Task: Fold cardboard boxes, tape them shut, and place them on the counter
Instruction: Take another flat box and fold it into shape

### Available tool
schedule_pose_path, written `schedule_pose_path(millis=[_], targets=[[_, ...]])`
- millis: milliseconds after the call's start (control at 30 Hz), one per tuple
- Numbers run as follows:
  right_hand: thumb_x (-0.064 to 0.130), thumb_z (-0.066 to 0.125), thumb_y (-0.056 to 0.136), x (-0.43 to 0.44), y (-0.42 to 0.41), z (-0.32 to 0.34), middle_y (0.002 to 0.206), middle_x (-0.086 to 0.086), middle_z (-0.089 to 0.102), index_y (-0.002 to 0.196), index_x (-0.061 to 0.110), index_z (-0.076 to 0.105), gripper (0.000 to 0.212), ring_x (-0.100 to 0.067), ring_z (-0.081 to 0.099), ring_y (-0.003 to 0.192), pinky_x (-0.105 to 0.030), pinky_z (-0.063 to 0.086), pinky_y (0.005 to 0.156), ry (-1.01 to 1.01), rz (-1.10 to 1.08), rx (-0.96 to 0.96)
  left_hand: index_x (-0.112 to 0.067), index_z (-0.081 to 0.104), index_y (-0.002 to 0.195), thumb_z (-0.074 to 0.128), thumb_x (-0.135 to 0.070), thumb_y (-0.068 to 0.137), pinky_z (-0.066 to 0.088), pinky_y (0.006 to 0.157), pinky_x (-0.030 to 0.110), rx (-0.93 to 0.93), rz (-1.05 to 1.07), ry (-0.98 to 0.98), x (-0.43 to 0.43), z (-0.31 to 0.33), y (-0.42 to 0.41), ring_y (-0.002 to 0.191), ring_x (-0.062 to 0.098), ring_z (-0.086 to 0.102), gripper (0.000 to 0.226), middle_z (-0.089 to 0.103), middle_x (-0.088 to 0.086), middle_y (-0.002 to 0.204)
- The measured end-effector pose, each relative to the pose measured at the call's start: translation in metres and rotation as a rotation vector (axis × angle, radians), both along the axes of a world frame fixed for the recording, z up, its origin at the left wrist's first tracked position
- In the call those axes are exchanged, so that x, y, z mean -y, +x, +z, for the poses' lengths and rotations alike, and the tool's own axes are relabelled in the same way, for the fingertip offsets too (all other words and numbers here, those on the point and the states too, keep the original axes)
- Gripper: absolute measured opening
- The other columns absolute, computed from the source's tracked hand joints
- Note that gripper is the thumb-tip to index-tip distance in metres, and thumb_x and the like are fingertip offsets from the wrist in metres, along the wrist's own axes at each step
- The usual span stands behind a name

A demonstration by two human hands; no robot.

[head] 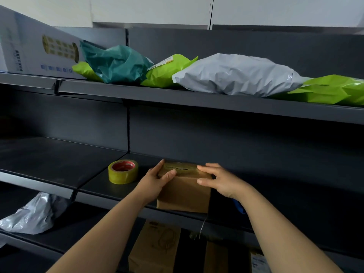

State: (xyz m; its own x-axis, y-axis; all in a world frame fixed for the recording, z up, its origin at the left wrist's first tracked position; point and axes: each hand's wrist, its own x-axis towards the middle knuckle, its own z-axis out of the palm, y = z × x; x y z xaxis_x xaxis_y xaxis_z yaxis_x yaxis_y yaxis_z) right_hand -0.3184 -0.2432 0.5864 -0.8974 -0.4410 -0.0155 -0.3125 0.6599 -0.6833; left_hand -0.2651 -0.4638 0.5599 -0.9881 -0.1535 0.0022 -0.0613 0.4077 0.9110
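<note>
Brown cardboard box (184, 191), top seam taped, upright.

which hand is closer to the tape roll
Left. The left hand grips the end of the cardboard box beside the tape roll; the right hand touches its far end.
</note>
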Motion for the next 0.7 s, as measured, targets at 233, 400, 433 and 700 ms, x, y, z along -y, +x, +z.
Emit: schedule_pose_path(millis=[233, 400, 433, 700], targets=[[0.044, 0.059, 0.092, -0.004, -0.002, -0.011, 0.153, 0.01, 0.019, 0.144, 0.035, 0.04, 0.057, -0.015, 0.021, 0.143, -0.032, 0.02, 0.117, -0.065, 0.015, -0.032, -0.035, 0.013, 0.155, 0.049, -0.055, 0.092, 0.029, 0.114, 0.041, 0.012, 0.064, 0.176, -0.012, -0.007, 0.0, 0.139, 0.028, 0.035, 0.075, 0.032, 0.009, 0.155], [0.051, 0.044, 0.097, -0.004, -0.002, -0.002, 0.155, 0.009, 0.019, 0.147, 0.04, 0.035, 0.052, -0.016, 0.018, 0.145, -0.034, 0.019, 0.117, -0.061, 0.006, -0.077, -0.026, 0.021, 0.154, 0.05, -0.048, 0.096, 0.033, 0.108, 0.039, -0.019, 0.133, 0.21, -0.017, 0.0, 0.003, 0.135, 0.028, 0.039, 0.068, 0.036, 0.009, 0.152], [0.05, 0.044, 0.098, -0.004, -0.002, 0.001, 0.155, 0.009, 0.02, 0.147, 0.04, 0.035, 0.051, -0.015, 0.018, 0.145, -0.031, 0.019, 0.113, -0.076, 0.005, -0.087, -0.024, 0.024, 0.153, 0.049, -0.046, 0.096, 0.034, 0.107, 0.039, -0.03, 0.139, 0.206, -0.018, 0.002, 0.002, 0.134, 0.027, 0.041, 0.066, 0.039, 0.009, 0.15], [0.028, 0.051, 0.099, 0.023, 0.01, 0.033, 0.149, 0.008, 0.039, 0.141, 0.024, 0.048, 0.042, -0.009, 0.034, 0.138, -0.018, 0.024, 0.103, -0.165, -0.041, -0.305, -0.017, 0.046, 0.14, 0.048, -0.037, 0.1, 0.044, 0.102, 0.038, -0.09, 0.245, 0.131, 0.009, 0.023, 0.007, 0.114, 0.02, 0.056, 0.045, 0.058, 0.005, 0.13]])
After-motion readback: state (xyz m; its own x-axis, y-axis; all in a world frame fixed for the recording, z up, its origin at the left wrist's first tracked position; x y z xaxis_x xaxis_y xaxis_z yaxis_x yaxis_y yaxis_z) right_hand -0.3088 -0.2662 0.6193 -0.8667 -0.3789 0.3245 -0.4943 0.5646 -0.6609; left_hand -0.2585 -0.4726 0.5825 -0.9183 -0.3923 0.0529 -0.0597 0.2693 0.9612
